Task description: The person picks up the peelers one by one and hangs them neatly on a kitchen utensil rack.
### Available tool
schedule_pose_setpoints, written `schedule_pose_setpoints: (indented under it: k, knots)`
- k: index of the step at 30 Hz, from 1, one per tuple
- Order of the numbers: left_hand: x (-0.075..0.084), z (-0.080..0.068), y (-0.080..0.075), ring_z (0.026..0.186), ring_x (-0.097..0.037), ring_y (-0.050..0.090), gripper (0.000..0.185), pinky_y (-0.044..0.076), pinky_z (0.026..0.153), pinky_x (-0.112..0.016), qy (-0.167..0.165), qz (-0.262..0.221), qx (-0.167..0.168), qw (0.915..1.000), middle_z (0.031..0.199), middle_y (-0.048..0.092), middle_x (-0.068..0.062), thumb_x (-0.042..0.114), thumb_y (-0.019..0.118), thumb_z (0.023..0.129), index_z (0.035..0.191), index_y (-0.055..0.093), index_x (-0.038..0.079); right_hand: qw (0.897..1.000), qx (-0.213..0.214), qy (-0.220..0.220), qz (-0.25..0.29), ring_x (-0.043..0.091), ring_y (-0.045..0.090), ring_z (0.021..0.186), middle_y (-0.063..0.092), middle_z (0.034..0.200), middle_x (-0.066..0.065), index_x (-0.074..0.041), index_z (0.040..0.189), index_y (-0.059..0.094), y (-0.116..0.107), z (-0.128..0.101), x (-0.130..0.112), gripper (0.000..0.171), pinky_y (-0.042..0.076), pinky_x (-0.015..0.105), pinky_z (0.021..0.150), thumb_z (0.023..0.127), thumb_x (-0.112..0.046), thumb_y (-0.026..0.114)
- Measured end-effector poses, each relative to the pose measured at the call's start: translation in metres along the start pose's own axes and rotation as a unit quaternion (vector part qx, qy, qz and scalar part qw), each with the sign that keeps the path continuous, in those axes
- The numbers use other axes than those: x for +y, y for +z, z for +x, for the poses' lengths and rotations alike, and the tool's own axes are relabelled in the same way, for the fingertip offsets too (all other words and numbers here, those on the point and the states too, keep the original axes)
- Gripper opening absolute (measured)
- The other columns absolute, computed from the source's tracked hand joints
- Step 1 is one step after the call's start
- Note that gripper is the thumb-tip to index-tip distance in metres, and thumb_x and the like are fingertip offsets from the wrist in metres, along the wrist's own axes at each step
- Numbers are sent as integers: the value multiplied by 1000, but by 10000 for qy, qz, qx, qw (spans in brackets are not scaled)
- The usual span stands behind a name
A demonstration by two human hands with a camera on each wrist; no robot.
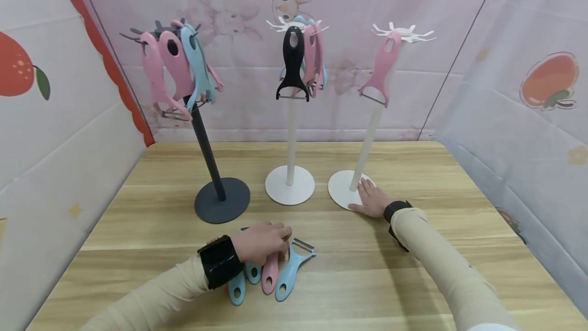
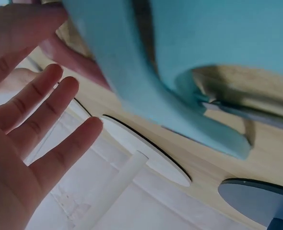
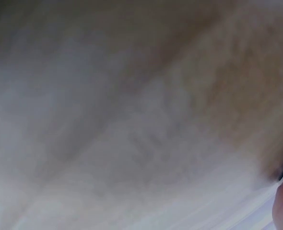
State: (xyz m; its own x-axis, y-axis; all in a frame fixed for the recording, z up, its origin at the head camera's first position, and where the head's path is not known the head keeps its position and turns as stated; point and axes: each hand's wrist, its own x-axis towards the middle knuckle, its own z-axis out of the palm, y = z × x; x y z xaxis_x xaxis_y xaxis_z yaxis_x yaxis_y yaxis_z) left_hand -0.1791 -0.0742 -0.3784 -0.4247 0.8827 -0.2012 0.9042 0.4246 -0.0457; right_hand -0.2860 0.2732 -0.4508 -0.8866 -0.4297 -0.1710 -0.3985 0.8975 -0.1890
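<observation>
My left hand covers the heads of the pink and light-blue plastic peelers lying on the wooden table, so I cannot tell whether it grips one. My right hand rests flat, fingers straight, on the round white stand base; its wrist view is only blur.

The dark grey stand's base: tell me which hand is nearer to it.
Left. The left hand rests on the peelers lying just in front of the dark grey base. The right hand lies flat on the far white stand's base, beyond the middle stand.
</observation>
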Motion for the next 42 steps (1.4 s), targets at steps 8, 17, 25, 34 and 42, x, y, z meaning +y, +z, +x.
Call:
schedule_pose_setpoints:
  k: [8,17,25,34,42]
  knots:
    - [1,1,2,82,-10,44,21,43,71,-23,184,511,220,9983,94,50,6,11,71,79,92,72,28,10000,-74,15,2,49,4,131,5,142,37,15,139,10,-1,1,4,95,13,60,102,89,-62,35]
    - [-3,-1,-9,89,-12,51,18,46,77,-23,503,123,935,9943,103,57,1,10,71,78,92,73,21,9999,99,-3,31,48,8,131,9,142,36,14,139,14,0,1,7,89,15,60,102,90,-55,41]
    - [-14,13,-24,104,-21,55,15,44,87,-28,1141,-593,2907,9481,112,58,-10,10,73,75,89,67,11,10000,-13,30,16,48,5,132,6,143,36,14,139,12,-2,-2,2,92,14,59,102,90,-60,36]
    - [-16,54,-67,80,-11,56,24,46,73,-22,265,-2166,4765,8517,84,63,-2,12,69,81,103,64,2,9999,108,-101,54,50,7,131,7,141,38,15,138,13,0,-4,0,93,14,60,102,90,-61,34]
    - [-30,95,-121,82,-22,64,24,49,76,-22,-135,-3000,5934,7468,85,65,-15,3,59,87,107,58,-10,9999,54,89,17,48,8,132,9,143,35,13,139,14,2,2,3,83,16,59,102,92,-49,43]
